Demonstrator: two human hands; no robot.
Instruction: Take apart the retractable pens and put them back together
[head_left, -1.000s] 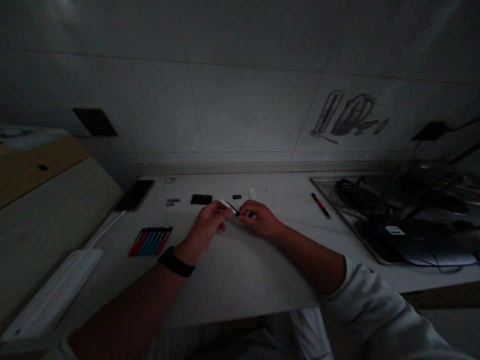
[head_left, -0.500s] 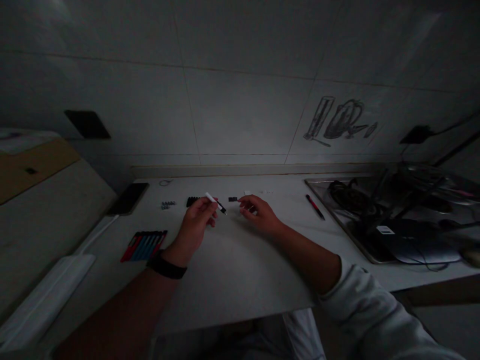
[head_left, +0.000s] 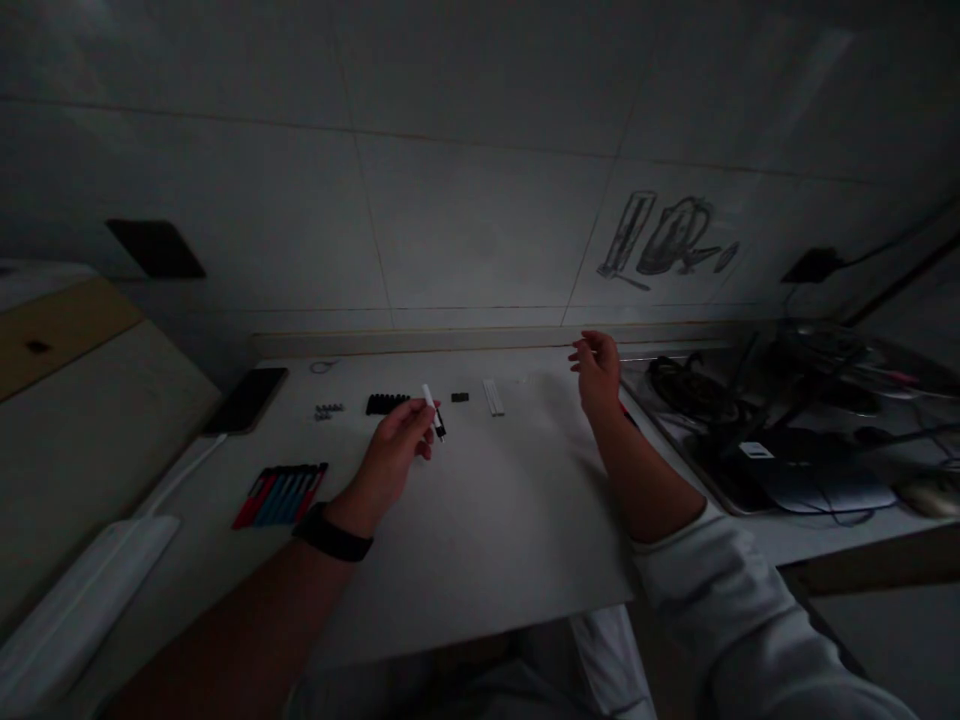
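Note:
My left hand (head_left: 401, 440) is closed around a slim pen part (head_left: 429, 397), white at the top, with a narrow black section and a small pointed tip below. It is held tilted above the table. My right hand (head_left: 598, 372) is raised over the back right of the table, fingers loosely curled and apart, with nothing visible in them. Between the hands lie thin white sticks (head_left: 493, 397) and a small group of black pieces (head_left: 460, 397). A row of black parts (head_left: 386, 403) is just behind my left hand.
Red and blue pen barrels (head_left: 281, 495) lie at the left, with small metallic pieces (head_left: 328, 411) behind them. Farther left are a phone (head_left: 247, 400) and a white power strip (head_left: 90, 610). A stove top (head_left: 701, 480) on the right carries a dark flat device (head_left: 814, 480) and cables.
My right hand has moved right and up, away from the white sticks, uncovering them. My left hand stays near its place and has turned the pen part more upright.

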